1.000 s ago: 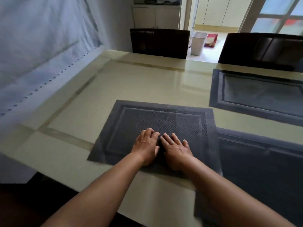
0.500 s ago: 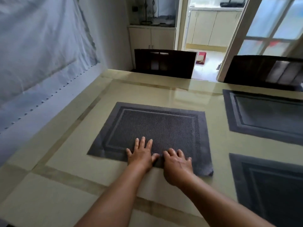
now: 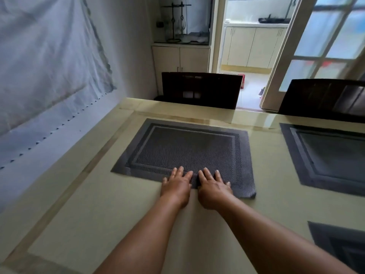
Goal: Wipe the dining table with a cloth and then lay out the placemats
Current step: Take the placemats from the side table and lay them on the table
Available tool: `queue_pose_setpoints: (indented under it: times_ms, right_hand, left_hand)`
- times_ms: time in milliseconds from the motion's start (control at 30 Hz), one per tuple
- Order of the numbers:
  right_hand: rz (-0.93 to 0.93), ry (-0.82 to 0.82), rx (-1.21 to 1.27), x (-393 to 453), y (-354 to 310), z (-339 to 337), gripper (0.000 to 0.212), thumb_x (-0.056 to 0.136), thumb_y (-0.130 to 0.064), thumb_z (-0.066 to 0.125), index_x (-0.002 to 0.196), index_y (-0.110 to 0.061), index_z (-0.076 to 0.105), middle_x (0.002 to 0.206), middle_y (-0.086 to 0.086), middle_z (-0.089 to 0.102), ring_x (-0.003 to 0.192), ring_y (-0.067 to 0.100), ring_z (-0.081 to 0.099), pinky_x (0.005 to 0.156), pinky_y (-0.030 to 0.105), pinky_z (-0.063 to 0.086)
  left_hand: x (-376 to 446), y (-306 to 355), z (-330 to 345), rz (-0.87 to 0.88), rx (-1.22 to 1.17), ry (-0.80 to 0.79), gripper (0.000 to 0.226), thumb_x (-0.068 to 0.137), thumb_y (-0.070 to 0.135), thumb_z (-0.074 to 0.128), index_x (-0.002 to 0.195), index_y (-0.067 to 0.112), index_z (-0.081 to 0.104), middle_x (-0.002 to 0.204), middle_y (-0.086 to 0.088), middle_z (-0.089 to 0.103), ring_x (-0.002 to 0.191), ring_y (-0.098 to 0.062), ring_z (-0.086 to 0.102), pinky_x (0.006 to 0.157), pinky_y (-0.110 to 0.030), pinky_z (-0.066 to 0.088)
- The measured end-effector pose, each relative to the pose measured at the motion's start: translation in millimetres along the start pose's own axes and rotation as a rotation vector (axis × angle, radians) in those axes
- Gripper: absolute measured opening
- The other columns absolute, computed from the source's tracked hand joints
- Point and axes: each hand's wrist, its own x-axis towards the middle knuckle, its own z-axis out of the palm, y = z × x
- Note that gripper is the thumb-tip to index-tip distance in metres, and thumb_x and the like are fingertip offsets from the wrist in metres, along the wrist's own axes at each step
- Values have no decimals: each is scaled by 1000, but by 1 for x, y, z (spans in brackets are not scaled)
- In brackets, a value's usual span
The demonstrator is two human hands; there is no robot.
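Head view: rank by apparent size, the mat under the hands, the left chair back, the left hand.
1. Mat under the hands
2. Left chair back, farther away, so likely understated
3. Left hand

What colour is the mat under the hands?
Dark grey placemat, woven, with a framed border; the head view shows it.

Two dark chairs [image 3: 201, 89] [image 3: 324, 97] stand at the far edge. White sheet [image 3: 45, 62] hangs along the left wall. Cream cabinet [image 3: 180, 58] behind the left chair, a metal stand [image 3: 173, 22] on top. Open doorway [image 3: 254, 46] shows kitchen cupboards; glazed door [image 3: 324, 42] to its right.
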Motion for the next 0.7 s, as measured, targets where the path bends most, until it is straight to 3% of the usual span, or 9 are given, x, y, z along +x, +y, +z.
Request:
queue_pose_setpoints:
  times_ms: [333,567,700]
  right_hand:
    - [-5,30,-34,64,6,-23,61,98,-35,31,151,-30,0,159,-11,-12,147,24,-11,115,57,5]
    - [-7,32,-80,75,7,-24,66,97,-35,35,151,-29,-2,159,-11,-14,147,25,-11,115,56,6]
    - [-70,128,48,67,17,-18,70,95,-36,40,151,-30,0,160,-5,-11,147,23,-10,117,50,2]
  left_hand:
    - [67,-5,-11,21,6,11,49,100,23,30,146,33,16,160,0,2,147,-20,0,116,-47,12]
    - [73,-6,-8,31,24,48,52,99,16,29,147,33,14,160,0,1,147,-21,0,116,-47,10]
    - [55,3,-2,31,17,121,54,98,14,29,148,28,12,160,-2,-1,147,-22,-1,117,-43,9]
